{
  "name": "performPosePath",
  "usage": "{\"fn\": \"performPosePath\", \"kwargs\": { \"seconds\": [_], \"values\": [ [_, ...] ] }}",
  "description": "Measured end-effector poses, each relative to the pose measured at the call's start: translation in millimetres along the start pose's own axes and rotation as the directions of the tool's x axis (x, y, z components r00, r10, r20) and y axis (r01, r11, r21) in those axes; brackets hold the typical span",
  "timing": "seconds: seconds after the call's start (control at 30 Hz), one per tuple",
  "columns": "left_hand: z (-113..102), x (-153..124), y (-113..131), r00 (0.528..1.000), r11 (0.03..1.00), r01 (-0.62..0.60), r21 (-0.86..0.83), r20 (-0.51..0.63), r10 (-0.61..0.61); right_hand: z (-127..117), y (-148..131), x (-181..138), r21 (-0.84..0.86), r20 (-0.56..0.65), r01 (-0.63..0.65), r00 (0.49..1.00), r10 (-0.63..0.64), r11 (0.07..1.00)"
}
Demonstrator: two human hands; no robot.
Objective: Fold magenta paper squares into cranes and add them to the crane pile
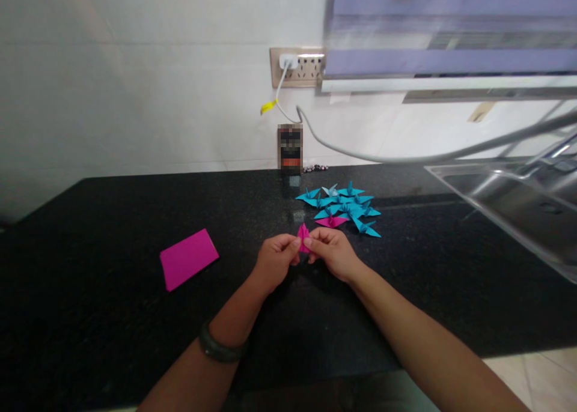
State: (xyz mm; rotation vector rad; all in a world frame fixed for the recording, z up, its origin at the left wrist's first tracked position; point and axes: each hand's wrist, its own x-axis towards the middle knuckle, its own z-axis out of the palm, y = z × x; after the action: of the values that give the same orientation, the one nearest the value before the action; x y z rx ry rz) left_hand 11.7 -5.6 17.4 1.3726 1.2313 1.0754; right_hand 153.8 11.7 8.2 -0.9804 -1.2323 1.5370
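Note:
Both hands meet over the middle of the black counter (pixel 90 232). My left hand (pixel 274 259) and my right hand (pixel 332 251) each pinch one side of a small folded pink paper piece (pixel 303 236), held just above the counter. My left wrist wears a dark band (pixel 219 347). Just beyond my hands lies a heap of several folded blue paper cranes (pixel 345 206) with one pink crane (pixel 331 221) at its near edge. A flat stack of pink paper (pixel 188 258) lies to the left of my hands.
A metal sink (pixel 518 202) is set into the counter at the right. A white plug (pixel 287 62) sits in the wall socket strip (pixel 297 67), its grey cable (pixel 360 154) running right. A small dark box (pixel 290 148) stands against the white wall.

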Motion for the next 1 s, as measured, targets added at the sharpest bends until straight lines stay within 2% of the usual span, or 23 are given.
{"fn": "performPosePath", "kwargs": {
  "seconds": [0.07,0.13,0.3,0.4,0.5,0.63,0.77,0.87,1.0],
  "values": [
    [0,0,0,1.000,0.998,-0.008,-0.055,0.026,0.009,1,0,0,0.101,0.002,-0.025,1.000,0.025,0.995],
    [2,-1,-1,0.999,0.994,-0.001,-0.112,0.045,0.006,1,1,0,0.129,-0.005,-0.025,1.000,0.026,0.991],
    [3,2,-6,0.996,0.979,0.040,-0.200,0.088,-0.022,-4,1,3,-0.084,-0.053,0.090,0.994,-0.095,0.992],
    [1,3,-9,1.000,0.995,0.023,-0.095,0.000,-0.023,-5,2,3,-0.230,-0.061,0.187,0.977,-0.206,0.955],
    [0,3,-11,0.995,0.996,-0.018,0.082,-0.099,0.026,-4,2,1,-0.347,-0.109,0.329,0.916,-0.386,0.878],
    [0,2,-13,0.989,0.975,-0.050,0.215,-0.123,0.078,-6,2,0,-0.514,0.005,0.474,0.835,-0.550,0.715],
    [-1,2,-13,0.987,0.963,-0.044,0.266,-0.135,0.082,-8,1,0,-0.543,0.049,0.520,0.804,-0.593,0.659],
    [-1,4,-12,0.985,0.978,0.000,0.207,-0.166,0.036,-8,-2,-1,-0.560,0.139,0.576,0.774,-0.618,0.596],
    [-2,6,-12,0.985,0.999,0.024,0.035,-0.169,-0.017,-6,-7,-5,-0.564,0.272,0.662,0.714,-0.645,0.494]
  ]
}}
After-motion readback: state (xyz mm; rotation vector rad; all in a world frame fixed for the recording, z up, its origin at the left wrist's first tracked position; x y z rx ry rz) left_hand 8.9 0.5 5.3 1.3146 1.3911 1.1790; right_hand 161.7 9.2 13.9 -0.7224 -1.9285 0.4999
